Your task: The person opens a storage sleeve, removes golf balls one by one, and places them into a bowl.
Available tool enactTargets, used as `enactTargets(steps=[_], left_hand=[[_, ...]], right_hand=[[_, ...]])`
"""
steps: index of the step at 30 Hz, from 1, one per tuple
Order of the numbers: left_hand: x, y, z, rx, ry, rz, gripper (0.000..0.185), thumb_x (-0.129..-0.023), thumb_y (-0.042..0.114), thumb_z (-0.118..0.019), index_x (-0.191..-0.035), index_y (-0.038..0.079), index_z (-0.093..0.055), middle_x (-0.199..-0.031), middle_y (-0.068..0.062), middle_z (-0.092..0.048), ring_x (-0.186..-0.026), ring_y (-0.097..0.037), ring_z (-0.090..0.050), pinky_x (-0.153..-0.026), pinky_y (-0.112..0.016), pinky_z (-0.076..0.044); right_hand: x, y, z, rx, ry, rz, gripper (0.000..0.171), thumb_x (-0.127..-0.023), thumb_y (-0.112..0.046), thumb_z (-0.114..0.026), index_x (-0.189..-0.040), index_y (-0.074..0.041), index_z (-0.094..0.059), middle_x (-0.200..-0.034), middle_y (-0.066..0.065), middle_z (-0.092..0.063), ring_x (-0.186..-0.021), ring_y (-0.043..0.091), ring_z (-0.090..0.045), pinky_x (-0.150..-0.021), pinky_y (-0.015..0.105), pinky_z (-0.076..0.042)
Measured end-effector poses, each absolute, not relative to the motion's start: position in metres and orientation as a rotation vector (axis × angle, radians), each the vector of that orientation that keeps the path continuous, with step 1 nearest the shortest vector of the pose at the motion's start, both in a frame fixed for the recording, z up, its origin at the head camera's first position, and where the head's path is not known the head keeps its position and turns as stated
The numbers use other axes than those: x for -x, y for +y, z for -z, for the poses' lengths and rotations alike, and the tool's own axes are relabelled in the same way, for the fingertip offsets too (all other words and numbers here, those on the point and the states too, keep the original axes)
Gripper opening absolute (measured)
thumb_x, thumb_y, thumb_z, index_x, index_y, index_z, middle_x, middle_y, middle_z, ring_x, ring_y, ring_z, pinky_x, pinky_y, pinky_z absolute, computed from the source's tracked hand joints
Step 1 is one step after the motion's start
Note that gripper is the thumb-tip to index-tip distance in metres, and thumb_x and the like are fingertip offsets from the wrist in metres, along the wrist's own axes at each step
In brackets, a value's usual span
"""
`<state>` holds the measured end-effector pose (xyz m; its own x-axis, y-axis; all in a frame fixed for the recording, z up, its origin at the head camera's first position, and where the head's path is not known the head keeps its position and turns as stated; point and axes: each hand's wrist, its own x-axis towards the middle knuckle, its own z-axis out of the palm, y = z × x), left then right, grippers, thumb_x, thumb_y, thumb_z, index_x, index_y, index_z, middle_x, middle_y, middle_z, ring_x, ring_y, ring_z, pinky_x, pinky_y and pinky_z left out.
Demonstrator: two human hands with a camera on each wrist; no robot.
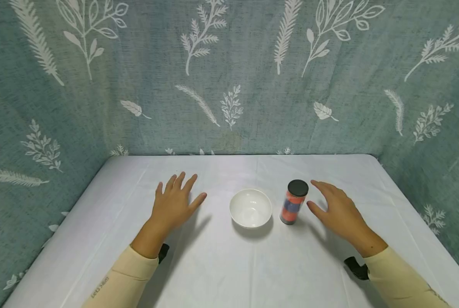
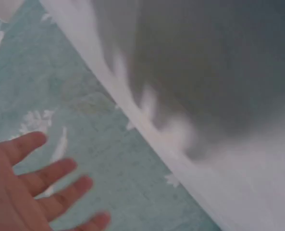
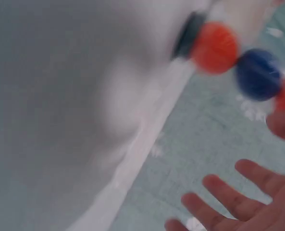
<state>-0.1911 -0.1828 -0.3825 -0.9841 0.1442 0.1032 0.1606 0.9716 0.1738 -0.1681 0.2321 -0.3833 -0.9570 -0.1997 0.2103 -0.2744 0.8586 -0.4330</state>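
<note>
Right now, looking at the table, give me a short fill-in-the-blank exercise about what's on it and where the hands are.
1. The white bowl holds ____.
2. The clear jar of red and blue balls has a lid coloured ____.
3. The hand nearest the jar is the ____ hand.
4. The left hand has its fingers spread and holds ____.

Missing words: nothing; black; right; nothing
</note>
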Motion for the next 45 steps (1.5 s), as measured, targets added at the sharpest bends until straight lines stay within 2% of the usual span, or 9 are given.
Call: enactTargets(steps=[5,9,12,15,19,23,26,32,45], left_hand=[[0.186,-0.171,0.379,0.328,-2.809,0.374,0.053,-0.100,0.043,-0.056,-0.146,0.018,-0.050,-0.142,-0.014,-0.056,-0.129,-0.037,-0.054,-0.098,-0.060,-0.046],[0.179,-0.157,0.373,0.394,-2.660,0.445,0.038,-0.099,0.033,-0.059,-0.133,0.017,-0.062,-0.125,-0.009,-0.067,-0.114,-0.032,-0.063,-0.088,-0.051,-0.052],[0.175,-0.144,0.370,0.458,-2.593,0.469,0.034,-0.099,0.030,-0.060,-0.130,0.018,-0.064,-0.119,-0.006,-0.069,-0.107,-0.029,-0.065,-0.084,-0.047,-0.054],[0.172,-0.130,0.368,0.524,-2.563,0.492,0.035,-0.098,0.030,-0.060,-0.131,0.018,-0.063,-0.117,-0.004,-0.069,-0.105,-0.026,-0.066,-0.084,-0.045,-0.054],[0.170,-0.111,0.368,0.608,-2.552,0.521,0.036,-0.099,0.032,-0.059,-0.132,0.019,-0.062,-0.118,-0.002,-0.069,-0.105,-0.023,-0.066,-0.086,-0.043,-0.054],[0.166,-0.101,0.370,0.657,-2.528,0.563,0.035,-0.099,0.031,-0.060,-0.131,0.019,-0.063,-0.117,-0.001,-0.069,-0.105,-0.022,-0.065,-0.087,-0.042,-0.054],[0.161,-0.099,0.371,0.669,-2.515,0.578,0.034,-0.097,0.030,-0.062,-0.129,0.019,-0.064,-0.116,0.000,-0.070,-0.105,-0.021,-0.065,-0.088,-0.042,-0.053],[0.157,-0.100,0.370,0.685,-2.504,0.580,0.033,-0.097,0.029,-0.062,-0.128,0.020,-0.065,-0.116,0.002,-0.069,-0.105,-0.019,-0.065,-0.086,-0.038,-0.052],[0.153,-0.095,0.369,0.733,-2.517,0.576,0.032,-0.097,0.030,-0.059,-0.128,0.022,-0.064,-0.114,0.004,-0.069,-0.105,-0.017,-0.064,-0.082,-0.034,-0.050]], right_hand=[[0.166,0.226,0.378,-0.360,-2.746,-1.262,0.051,-0.099,-0.008,-0.053,-0.149,-0.007,-0.041,-0.149,0.021,-0.047,-0.136,0.041,-0.044,-0.106,0.061,-0.039],[0.165,0.222,0.375,-0.474,-2.679,-1.584,0.064,-0.094,0.004,-0.049,-0.154,-0.009,-0.032,-0.156,0.017,-0.036,-0.143,0.039,-0.035,-0.113,0.040,-0.038],[0.164,0.221,0.374,-0.547,-2.683,-1.758,0.070,-0.095,0.001,-0.053,-0.158,-0.010,-0.023,-0.161,0.018,-0.027,-0.147,0.041,-0.025,-0.109,0.016,-0.036],[0.164,0.220,0.376,-0.588,-2.684,-1.850,0.074,-0.098,-0.008,-0.058,-0.160,-0.010,-0.018,-0.162,0.019,-0.024,-0.149,0.043,-0.021,-0.103,0.005,-0.033],[0.167,0.218,0.383,-0.592,-2.692,-1.826,0.073,-0.097,-0.016,-0.065,-0.158,-0.013,-0.024,-0.157,0.014,-0.035,-0.148,0.035,-0.029,-0.107,0.010,-0.036],[0.169,0.214,0.388,-0.536,-2.677,-1.782,0.068,-0.093,-0.021,-0.072,-0.151,-0.016,-0.038,-0.146,0.007,-0.049,-0.135,0.008,-0.049,-0.104,0.017,-0.045],[0.170,0.209,0.390,-0.498,-2.649,-1.840,0.063,-0.091,-0.020,-0.075,-0.146,-0.012,-0.044,-0.139,0.009,-0.055,-0.121,-0.004,-0.056,-0.097,0.019,-0.050],[0.173,0.203,0.394,-0.470,-2.653,-1.847,0.051,-0.089,-0.019,-0.077,-0.133,-0.006,-0.055,-0.129,0.014,-0.059,-0.110,0.001,-0.063,-0.089,0.022,-0.054],[0.171,0.200,0.400,-0.416,-2.646,-1.676,0.043,-0.089,-0.023,-0.078,-0.126,-0.008,-0.063,-0.121,0.012,-0.066,-0.105,-0.003,-0.063,-0.091,0.020,-0.054]])
